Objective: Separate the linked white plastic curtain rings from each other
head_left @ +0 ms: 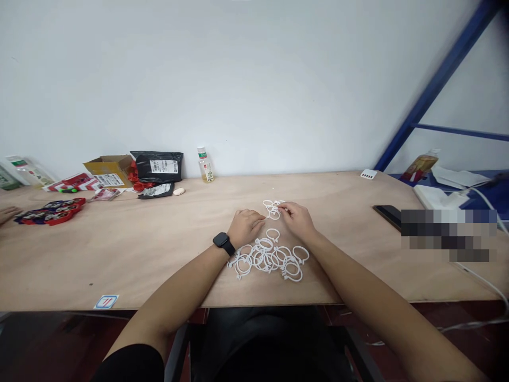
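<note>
Several white rings [273, 211]: a small bunch lying on the table between the two hands, beyond the bigger heap. How they are joined is too small to tell.
Right hand [299, 220]: fingers bent and close together, with thumb and forefinger tips pinching the bunch's right edge.
Left hand [245, 227]: fingers curled in, tips at the bunch's left edge. Whether they pinch or only touch cannot be told.
Ring pile [267, 258]: many overlapping white rings on the near side of both hands, lying between the wrists.
Smartwatch [223, 242]: black, on the left wrist, just beside the pile.
Table [119, 254]: plywood top. Both forearms cross its near edge.
Phone [387, 213]: dark and flat, well to the right of the hands, partly behind a blurred patch.
Far left, by the wall: small bottle [205, 165], black parcels [158, 167], cardboard box [108, 171], red packets [51, 212]. Their labels are unreadable.
Another person's hand [6, 214]: only fingertips show, cut off by the left edge.
</note>
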Demonstrator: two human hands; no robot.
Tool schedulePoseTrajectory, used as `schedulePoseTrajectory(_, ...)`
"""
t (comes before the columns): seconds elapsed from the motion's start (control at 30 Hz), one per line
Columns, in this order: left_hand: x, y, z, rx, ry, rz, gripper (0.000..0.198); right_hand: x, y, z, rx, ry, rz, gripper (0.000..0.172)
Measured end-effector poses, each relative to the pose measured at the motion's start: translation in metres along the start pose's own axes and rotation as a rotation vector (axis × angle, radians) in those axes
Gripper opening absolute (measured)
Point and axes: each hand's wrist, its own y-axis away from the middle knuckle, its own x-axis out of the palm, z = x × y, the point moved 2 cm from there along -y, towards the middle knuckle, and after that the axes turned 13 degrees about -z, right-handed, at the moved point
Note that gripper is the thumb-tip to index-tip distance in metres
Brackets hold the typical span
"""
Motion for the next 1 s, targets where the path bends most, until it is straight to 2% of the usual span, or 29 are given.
schedulePoseTrajectory(0.1, 0.002, 0.001, 0.003, 0.001, -0.003, 0.022, 0.022, -0.001, -0.005, -0.009, -0.032, 0.025, 0.055, 0.023)
schedulePoseTrajectory(0.3, 0.003, 0.001, 0.005, -0.002, -0.02, 0.029, 0.021, 0.0, 0.007, 0.003, -0.13, -0.179, 0.557, 0.035)
schedulePoseTrajectory(0.4, 0.003, 0.001, 0.005, -0.006, -0.021, 0.037, 0.021, 0.0, 0.013, 0.006, -0.116, -0.212, 0.66, 0.028)
schedulePoseTrajectory(0.47, 0.003, 0.001, 0.004, 0.005, -0.02, 0.039, 0.021, 0.001, 0.013, 0.006, -0.125, -0.195, 0.657, 0.018)
schedulePoseTrajectory(0.57, 0.002, 0.001, 0.003, 0.018, -0.012, 0.031, 0.022, 0.001, 0.011, 0.005, -0.103, -0.149, 0.547, 0.011)
schedulePoseTrajectory(0.7, 0.001, 0.001, 0.001, 0.029, 0.009, -0.026, 0.024, 0.005, 0.011, 0.007, 0.052, -0.238, 0.39, 0.015)
schedulePoseTrajectory(0.77, 0.0, 0.001, 0.001, 0.05, 0.016, -0.051, 0.023, 0.008, 0.013, 0.008, 0.117, -0.311, 0.355, 0.019)
schedulePoseTrajectory(1.0, 0.001, 0.001, 0.0, 0.105, 0.062, -0.123, 0.018, 0.015, 0.018, 0.008, 0.205, -0.403, 0.28, 0.023)
